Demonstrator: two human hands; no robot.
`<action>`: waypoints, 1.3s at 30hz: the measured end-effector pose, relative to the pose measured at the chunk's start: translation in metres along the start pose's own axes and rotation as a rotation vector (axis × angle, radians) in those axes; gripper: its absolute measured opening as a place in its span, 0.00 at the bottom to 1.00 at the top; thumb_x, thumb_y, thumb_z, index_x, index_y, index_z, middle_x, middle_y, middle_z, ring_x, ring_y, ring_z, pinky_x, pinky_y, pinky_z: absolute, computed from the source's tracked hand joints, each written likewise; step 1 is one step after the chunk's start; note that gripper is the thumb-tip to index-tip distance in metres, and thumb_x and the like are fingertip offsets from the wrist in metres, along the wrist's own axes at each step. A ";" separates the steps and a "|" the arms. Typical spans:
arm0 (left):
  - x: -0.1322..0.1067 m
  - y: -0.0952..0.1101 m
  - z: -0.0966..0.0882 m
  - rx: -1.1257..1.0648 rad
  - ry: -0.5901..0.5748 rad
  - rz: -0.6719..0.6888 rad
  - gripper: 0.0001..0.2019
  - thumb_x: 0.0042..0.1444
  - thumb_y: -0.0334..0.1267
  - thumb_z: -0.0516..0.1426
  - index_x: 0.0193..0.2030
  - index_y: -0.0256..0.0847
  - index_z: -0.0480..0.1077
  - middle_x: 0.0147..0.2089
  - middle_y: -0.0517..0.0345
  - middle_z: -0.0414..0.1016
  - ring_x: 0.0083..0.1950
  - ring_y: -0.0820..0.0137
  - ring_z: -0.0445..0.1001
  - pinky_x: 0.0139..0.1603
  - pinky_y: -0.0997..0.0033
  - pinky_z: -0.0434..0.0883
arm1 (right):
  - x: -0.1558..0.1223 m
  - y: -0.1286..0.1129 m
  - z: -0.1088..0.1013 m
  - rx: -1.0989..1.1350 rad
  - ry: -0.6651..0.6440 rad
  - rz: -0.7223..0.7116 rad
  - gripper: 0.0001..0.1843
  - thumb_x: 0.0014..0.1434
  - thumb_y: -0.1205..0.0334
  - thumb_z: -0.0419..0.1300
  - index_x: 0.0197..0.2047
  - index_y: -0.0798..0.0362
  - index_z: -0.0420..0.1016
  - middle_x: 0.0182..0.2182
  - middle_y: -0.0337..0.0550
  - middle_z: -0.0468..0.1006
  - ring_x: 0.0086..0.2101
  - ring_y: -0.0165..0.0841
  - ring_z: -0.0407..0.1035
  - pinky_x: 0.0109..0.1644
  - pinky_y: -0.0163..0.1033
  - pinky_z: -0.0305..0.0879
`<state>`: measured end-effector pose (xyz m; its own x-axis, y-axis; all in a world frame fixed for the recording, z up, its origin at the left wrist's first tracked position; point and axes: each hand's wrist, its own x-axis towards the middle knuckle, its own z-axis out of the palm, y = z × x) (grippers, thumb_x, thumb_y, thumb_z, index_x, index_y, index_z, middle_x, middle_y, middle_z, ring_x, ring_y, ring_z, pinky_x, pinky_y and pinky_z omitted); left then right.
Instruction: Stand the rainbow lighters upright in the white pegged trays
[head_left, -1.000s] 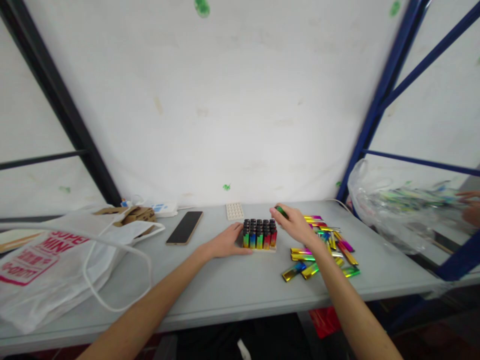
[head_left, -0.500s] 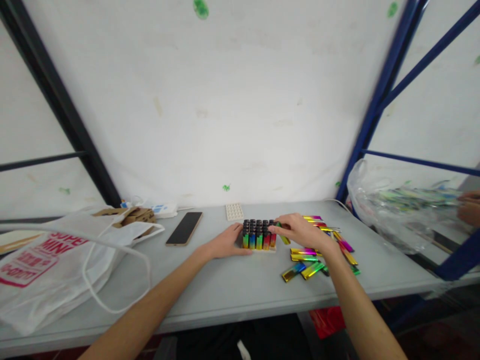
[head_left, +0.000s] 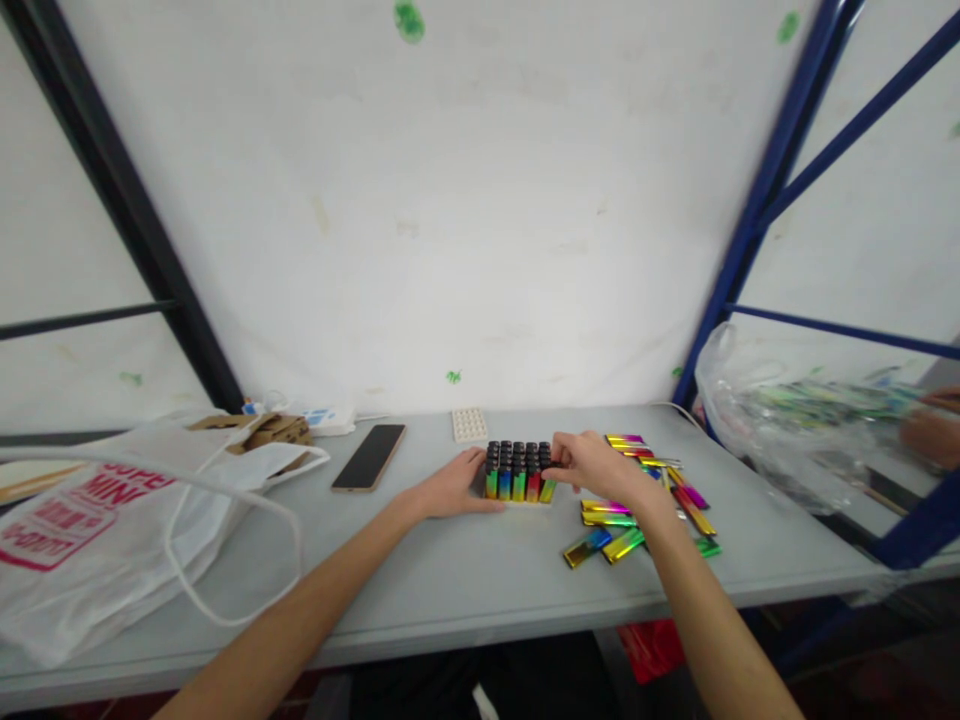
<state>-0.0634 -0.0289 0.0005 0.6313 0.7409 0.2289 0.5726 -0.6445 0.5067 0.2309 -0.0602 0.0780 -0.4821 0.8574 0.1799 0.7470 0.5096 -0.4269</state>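
Note:
A small tray of upright rainbow-coloured lighters (head_left: pixel 517 472) with black tops stands on the grey table (head_left: pixel 465 570). My left hand (head_left: pixel 452 485) lies against the tray's left side, fingers flat and together. My right hand (head_left: pixel 596 466) is at the tray's right front corner, fingers pinched on a lighter (head_left: pixel 547 489) standing in the block. A loose pile of metallic lighters (head_left: pixel 645 505) lies just right of that hand.
A black phone (head_left: pixel 369 456) and an empty white tray (head_left: pixel 469 423) lie behind the block. A white shopping bag (head_left: pixel 112 520) and brown cardboard (head_left: pixel 262 430) fill the left. A clear plastic bag (head_left: pixel 787 420) sits right, past the blue frame (head_left: pixel 750 240), with another person's hand (head_left: pixel 930 435).
My right hand came down from above the block with a green lighter and set it into the right front corner. My left hand has stayed against the tray.

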 end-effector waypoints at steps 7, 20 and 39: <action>0.000 0.003 -0.002 -0.011 -0.001 0.000 0.40 0.53 0.57 0.70 0.67 0.39 0.66 0.66 0.41 0.69 0.67 0.46 0.68 0.71 0.46 0.64 | -0.002 -0.006 0.001 -0.060 -0.012 -0.008 0.10 0.61 0.57 0.70 0.36 0.51 0.74 0.31 0.40 0.80 0.31 0.33 0.71 0.33 0.36 0.56; 0.000 0.000 0.000 -0.022 0.010 0.003 0.41 0.52 0.57 0.71 0.68 0.41 0.66 0.66 0.42 0.69 0.67 0.45 0.68 0.71 0.44 0.64 | -0.004 -0.012 -0.003 -0.107 -0.008 -0.014 0.09 0.62 0.60 0.70 0.35 0.52 0.75 0.31 0.41 0.80 0.31 0.34 0.70 0.33 0.37 0.55; -0.001 0.002 0.000 -0.005 0.022 -0.011 0.39 0.52 0.58 0.70 0.66 0.41 0.67 0.64 0.43 0.71 0.66 0.46 0.69 0.71 0.45 0.65 | -0.012 -0.013 -0.020 0.007 0.118 -0.033 0.19 0.68 0.42 0.62 0.41 0.50 0.77 0.29 0.41 0.81 0.30 0.35 0.72 0.35 0.38 0.59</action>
<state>-0.0627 -0.0308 0.0017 0.6136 0.7519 0.2413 0.5768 -0.6355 0.5133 0.2362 -0.0757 0.0995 -0.4489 0.8430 0.2964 0.7285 0.5373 -0.4249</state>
